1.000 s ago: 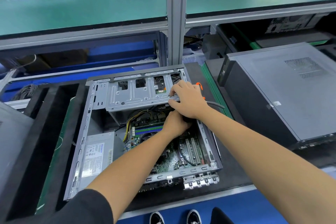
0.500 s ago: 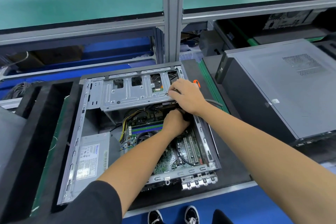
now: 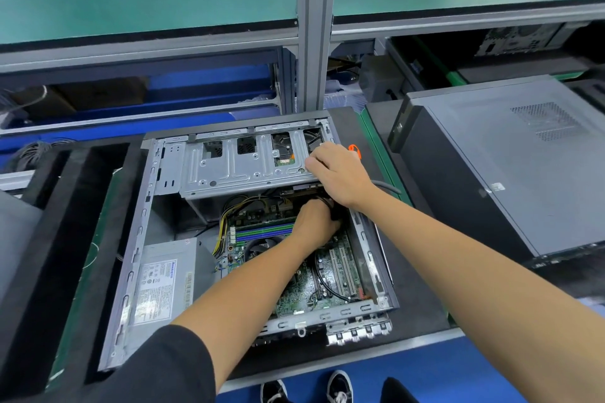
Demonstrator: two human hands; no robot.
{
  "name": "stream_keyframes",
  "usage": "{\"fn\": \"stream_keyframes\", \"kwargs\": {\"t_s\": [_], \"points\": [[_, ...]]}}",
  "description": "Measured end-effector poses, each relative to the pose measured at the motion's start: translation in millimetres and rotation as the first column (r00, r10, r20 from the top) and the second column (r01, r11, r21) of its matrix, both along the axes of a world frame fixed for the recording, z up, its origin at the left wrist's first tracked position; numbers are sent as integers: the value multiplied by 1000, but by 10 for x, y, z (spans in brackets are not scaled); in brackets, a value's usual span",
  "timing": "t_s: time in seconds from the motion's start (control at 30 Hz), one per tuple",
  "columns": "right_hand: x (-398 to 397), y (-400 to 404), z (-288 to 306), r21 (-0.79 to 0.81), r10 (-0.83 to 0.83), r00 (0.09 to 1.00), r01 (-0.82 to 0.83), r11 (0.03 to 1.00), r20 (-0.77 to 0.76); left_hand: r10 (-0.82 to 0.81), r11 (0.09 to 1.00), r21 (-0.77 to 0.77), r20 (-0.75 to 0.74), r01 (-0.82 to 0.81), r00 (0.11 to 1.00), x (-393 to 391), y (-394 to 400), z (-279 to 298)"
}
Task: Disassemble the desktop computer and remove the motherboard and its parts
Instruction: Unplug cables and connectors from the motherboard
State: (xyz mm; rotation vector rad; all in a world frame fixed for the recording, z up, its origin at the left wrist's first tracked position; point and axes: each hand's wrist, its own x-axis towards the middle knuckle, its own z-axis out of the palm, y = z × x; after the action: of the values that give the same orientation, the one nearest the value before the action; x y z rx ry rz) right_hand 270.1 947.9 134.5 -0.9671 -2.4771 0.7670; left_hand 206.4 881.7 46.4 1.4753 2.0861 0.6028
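The open desktop case [image 3: 131, 255] lies on its side on a black foam tray [image 3: 49, 239]. Its green motherboard [image 3: 304, 291] shows inside, with a silver power supply [image 3: 160, 288] to the left and a metal drive cage [image 3: 235, 167] across the far end. My left hand [image 3: 314, 222] reaches in under the cage's right end, and its fingers curl round a black cable bundle [image 3: 332, 208]. My right hand [image 3: 340, 173] lies over the cage's right end with bent fingers holding its edge. Both hands' fingertips are hidden.
Yellow and black cables [image 3: 226, 216] run from under the cage to the board. An orange-handled tool [image 3: 354, 150] and a grey cable [image 3: 386, 188] lie just right of the case. A closed grey computer [image 3: 510, 167] stands to the right. A metal post [image 3: 316, 26] rises behind.
Both hands stay at the same spot by the cage's right end. Only my view has shifted slightly, with the case a little further left in the picture.
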Motion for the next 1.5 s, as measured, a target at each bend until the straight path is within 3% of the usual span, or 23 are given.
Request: {"fn": "stream_keyframes", "kwargs": {"t_s": [0.27,0.43,1.5], "points": [[11,12,-37,10,-1,1000,1,1000,-4,16,998,-55,-5,-17,1000,25,-1,0],[8,23,-38,32,-2,1000,2,999,-2,2,998,-64,-88,-8,996,19,27,19],[-6,10,-56,57,-8,1000,7,998,10,-79,996,-38,-91,76,993,13,35,-34]]}}
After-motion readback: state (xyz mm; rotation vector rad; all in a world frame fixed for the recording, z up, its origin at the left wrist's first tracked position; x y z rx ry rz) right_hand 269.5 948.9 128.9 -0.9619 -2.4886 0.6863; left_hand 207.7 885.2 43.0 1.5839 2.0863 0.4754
